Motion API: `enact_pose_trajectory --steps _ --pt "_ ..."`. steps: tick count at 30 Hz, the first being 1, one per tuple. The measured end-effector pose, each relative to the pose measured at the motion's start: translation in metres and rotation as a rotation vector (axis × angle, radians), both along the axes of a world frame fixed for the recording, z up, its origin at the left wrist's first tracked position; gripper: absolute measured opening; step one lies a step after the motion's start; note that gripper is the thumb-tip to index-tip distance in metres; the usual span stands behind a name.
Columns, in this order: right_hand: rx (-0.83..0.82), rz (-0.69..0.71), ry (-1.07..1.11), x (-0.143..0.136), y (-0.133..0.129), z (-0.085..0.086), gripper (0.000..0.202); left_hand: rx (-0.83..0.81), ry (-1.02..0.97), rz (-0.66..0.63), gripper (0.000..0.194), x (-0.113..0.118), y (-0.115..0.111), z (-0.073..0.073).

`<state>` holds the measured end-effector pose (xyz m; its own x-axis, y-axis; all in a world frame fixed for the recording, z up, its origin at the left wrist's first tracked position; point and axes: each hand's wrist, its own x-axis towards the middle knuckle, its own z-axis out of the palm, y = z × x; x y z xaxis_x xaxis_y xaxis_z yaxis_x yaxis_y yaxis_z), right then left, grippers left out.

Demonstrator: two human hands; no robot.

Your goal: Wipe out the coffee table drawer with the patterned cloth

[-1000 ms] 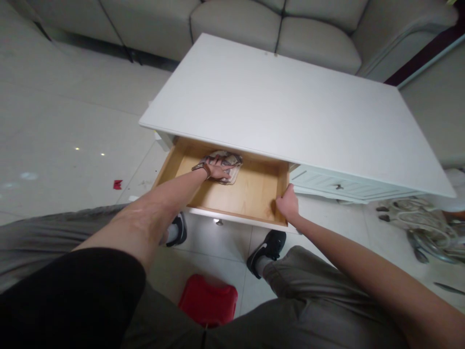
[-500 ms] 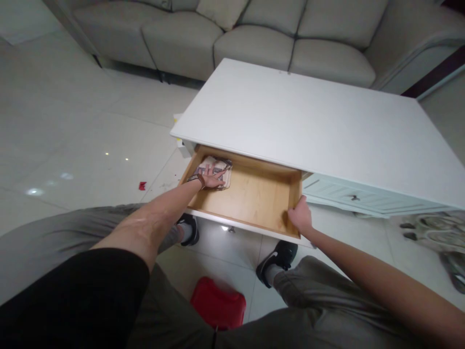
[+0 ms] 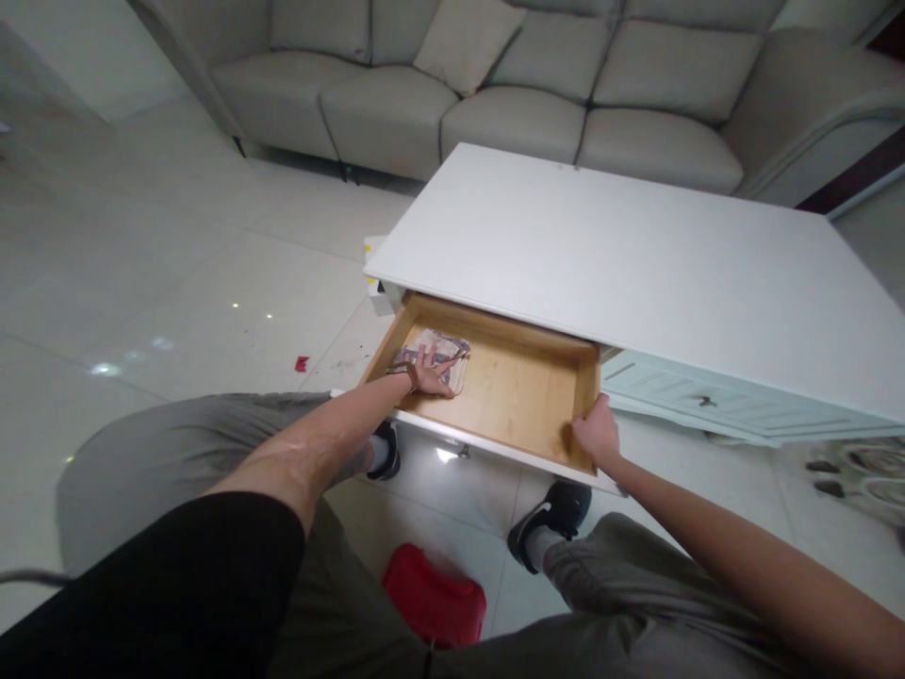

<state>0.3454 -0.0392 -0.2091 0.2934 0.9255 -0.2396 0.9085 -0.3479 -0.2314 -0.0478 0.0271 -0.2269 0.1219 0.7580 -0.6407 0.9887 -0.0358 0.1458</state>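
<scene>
A wooden drawer (image 3: 530, 401) stands pulled out from the white coffee table (image 3: 636, 264). Inside it, toward the left side, lies a folded patterned cloth (image 3: 445, 351). My left hand (image 3: 429, 374) rests flat on that cloth with the fingers spread. My right hand (image 3: 598, 434) grips the drawer's front right corner. The rest of the drawer floor is bare wood.
A beige sofa (image 3: 495, 104) with a cushion (image 3: 467, 42) runs behind the table. A red stool (image 3: 435, 599) sits under me between my shoes. A second, shut drawer (image 3: 699, 405) is to the right. A small red scrap (image 3: 302, 363) lies on the tiled floor.
My left hand slid the cloth from the drawer's back middle to its left side, nearer the front. My right hand kept hold of the drawer corner. The camera view tilted upward.
</scene>
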Motion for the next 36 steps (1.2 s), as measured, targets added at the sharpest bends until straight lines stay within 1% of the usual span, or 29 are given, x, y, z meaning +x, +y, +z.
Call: enact_pose_trajectory --steps 2,4,10,14,22,36 --pt "0.003 0.004 0.002 0.000 0.000 0.000 0.038 0.002 0.014 -0.016 0.126 -0.001 0.001 -0.001" --pt "0.002 0.003 0.003 0.000 0.000 0.000 0.039 0.007 0.030 -0.040 0.129 -0.001 0.002 -0.003" --pt "-0.011 -0.007 0.010 0.001 0.001 -0.001 0.041 0.009 0.054 -0.045 0.121 0.000 0.002 -0.007" --pt "-0.014 -0.007 0.008 0.002 0.002 -0.002 0.041 0.009 0.057 -0.044 0.122 0.001 0.002 -0.008" --pt "-0.018 -0.020 -0.002 0.003 0.004 -0.006 0.041 0.034 0.067 -0.044 0.124 0.000 0.002 -0.013" --pt "-0.018 -0.019 -0.005 0.002 0.004 -0.003 0.041 0.054 0.089 -0.066 0.131 0.001 0.000 -0.013"
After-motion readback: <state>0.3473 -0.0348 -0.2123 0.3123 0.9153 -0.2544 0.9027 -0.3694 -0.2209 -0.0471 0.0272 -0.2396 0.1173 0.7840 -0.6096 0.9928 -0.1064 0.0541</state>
